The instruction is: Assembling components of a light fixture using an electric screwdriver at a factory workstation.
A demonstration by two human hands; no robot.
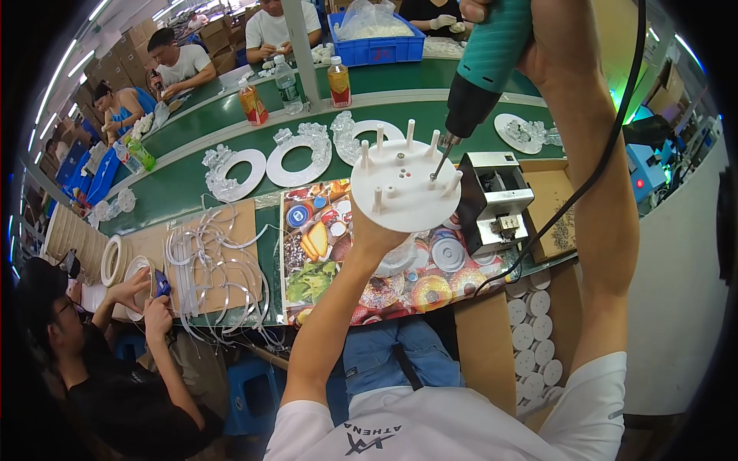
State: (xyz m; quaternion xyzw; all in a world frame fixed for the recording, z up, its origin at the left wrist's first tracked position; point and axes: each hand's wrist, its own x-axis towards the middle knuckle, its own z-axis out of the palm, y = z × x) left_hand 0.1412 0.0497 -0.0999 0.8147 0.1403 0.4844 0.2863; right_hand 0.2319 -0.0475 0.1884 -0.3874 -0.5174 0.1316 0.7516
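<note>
My left hand [374,240] holds up a white round plastic disc [406,201] from underneath; several short white posts stand on its top face. My right hand [492,9] grips a teal and black electric screwdriver [480,73] at the top of the view. Its bit [440,163] points down and touches the disc near the right side. A black cable [607,154] hangs from the tool past my right forearm.
Below the disc lies a colourful food-picture mat [323,261] on the green workbench [192,184]. A white box machine [492,201] and a cardboard box of screws [557,211] sit right. White rings [296,157] lie beyond. A person [100,369] works at my left; others sit across.
</note>
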